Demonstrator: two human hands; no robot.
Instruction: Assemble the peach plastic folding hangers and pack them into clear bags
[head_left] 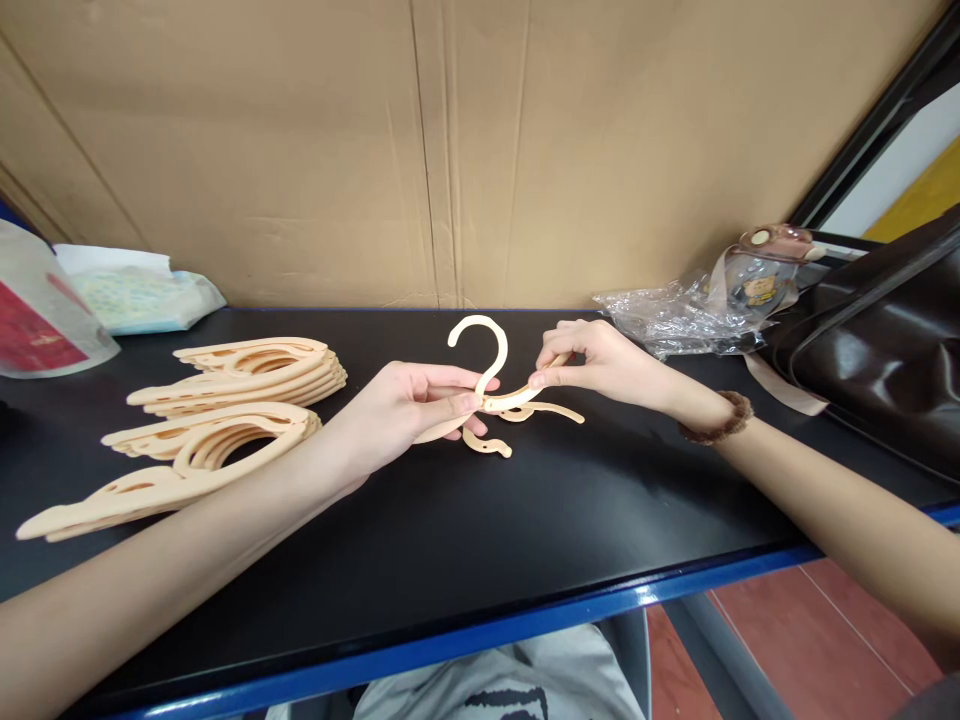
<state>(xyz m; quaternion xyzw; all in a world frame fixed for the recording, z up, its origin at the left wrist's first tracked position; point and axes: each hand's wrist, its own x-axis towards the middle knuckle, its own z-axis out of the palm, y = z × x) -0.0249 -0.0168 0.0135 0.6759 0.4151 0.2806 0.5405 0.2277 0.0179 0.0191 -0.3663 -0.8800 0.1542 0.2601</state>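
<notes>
A cream plastic hanger with a round hook sits upright over the middle of the black table. My left hand pinches the hanger's left arm just below the hook. My right hand pinches the hanger's right arm with thumb and fingertips. A loose cream hanger piece lies on the table under my hands, and a thin curved arm sticks out to the right.
A stack of cream hangers lies at the left. A red and white bag and a tissue pack are at the far left. Crinkled plastic wrap, a clear bottle and a dark leather bag stand at the right. Cardboard backs the table.
</notes>
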